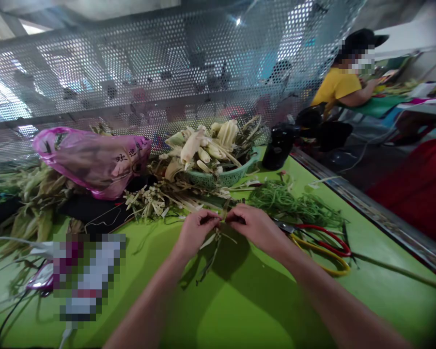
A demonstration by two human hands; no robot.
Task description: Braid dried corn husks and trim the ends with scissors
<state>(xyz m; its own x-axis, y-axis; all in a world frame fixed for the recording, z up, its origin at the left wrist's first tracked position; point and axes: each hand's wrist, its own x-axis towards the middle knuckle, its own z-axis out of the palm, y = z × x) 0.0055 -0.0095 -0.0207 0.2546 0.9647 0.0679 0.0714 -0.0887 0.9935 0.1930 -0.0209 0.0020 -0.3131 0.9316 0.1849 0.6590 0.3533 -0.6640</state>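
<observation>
Over the green tabletop (pixel 261 310), my left hand (pixel 196 231) and my right hand (pixel 254 225) meet fingertip to fingertip. Both are closed in a pinch on a small bunch of dry husk strips (pixel 214 252), whose loose ends hang below the fingers. What exactly lies between the fingertips is partly hidden. Beside my right wrist are scissors with red and yellow handles (pixel 343 247). Behind that hand spreads a tangle of thin green strands (pixel 294 201). Cut pale plant pieces (pixel 148 201) lie beyond my left hand.
A green basket (pixel 236 177) heaped with dried corn husks (pixel 199 148) stands at the back, beside a dark bottle (pixel 278 148). A pink plastic bag (pixel 94 162) and a power strip (pixel 90 281) with cables are leftward. A person in yellow (pixel 337 87) sits far right.
</observation>
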